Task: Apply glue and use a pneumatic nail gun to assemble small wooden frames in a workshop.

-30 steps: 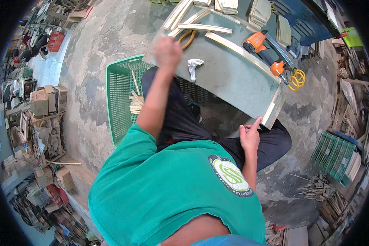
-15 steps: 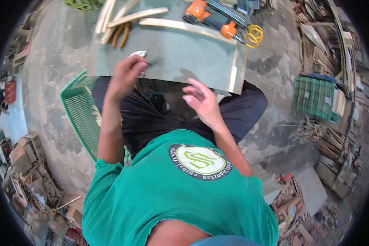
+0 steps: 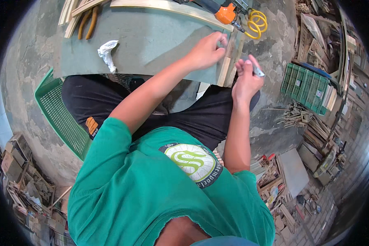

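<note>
My left hand [image 3: 209, 50] reaches across the grey-green board [image 3: 147, 45] to its right side. Its fingers are loosely curled with the thumb apart, and I see nothing between them. Close beside it, a pale wooden strip [image 3: 224, 70] lies along the board's right edge. My right hand [image 3: 249, 80] is raised just beyond that edge, its fingers closed on a small flat grey-white piece [image 3: 258, 72]; its kind is unclear. A crumpled white cloth [image 3: 107, 54] lies on the board's left part. Behind it are the orange handles of pliers [image 3: 88, 25].
An orange and black nail gun [image 3: 225, 14] with a yellow coiled hose [image 3: 257, 23] rests at the far right. Wooden strips [image 3: 168, 11] lie along the far edge. A green crate [image 3: 61, 117] stands at my left; stacked green crates [image 3: 305, 86] stand at right.
My left hand has moved right across the board, away from the white cloth. My right hand has moved right, past the board's edge, and now holds the small piece. The view has shifted.
</note>
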Tool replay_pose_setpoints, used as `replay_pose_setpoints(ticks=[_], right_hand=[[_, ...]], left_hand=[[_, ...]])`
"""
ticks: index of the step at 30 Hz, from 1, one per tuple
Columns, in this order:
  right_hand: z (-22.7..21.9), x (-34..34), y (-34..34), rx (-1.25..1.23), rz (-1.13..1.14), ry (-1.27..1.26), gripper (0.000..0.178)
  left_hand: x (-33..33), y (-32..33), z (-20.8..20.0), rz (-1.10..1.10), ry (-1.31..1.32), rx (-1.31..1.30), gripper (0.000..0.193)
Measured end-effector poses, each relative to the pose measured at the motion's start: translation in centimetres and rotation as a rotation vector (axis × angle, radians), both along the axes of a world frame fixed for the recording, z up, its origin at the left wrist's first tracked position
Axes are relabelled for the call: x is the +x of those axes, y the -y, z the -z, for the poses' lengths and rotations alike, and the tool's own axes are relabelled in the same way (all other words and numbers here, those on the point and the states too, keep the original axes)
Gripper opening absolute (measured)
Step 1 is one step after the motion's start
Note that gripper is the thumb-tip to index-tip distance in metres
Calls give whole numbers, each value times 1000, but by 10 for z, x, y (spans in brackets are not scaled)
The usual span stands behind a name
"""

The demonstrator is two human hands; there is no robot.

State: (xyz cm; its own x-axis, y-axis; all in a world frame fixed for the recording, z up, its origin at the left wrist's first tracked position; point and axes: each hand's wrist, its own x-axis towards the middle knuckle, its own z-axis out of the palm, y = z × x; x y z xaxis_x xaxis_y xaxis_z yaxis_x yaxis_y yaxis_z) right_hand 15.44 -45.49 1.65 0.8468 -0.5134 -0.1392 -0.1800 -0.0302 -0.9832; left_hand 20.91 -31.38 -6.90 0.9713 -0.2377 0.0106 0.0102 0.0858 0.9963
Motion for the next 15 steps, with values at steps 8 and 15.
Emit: replay_pose_setpoints(ticks=[8,15], right_hand=[[34,61,13,-365,-121,106,27],[62,77,13,-607,-60,133,19]], left_hand=[[13,16,-13,104,-131,50,21],[-24,-58,-22,-14,367,506,21]])
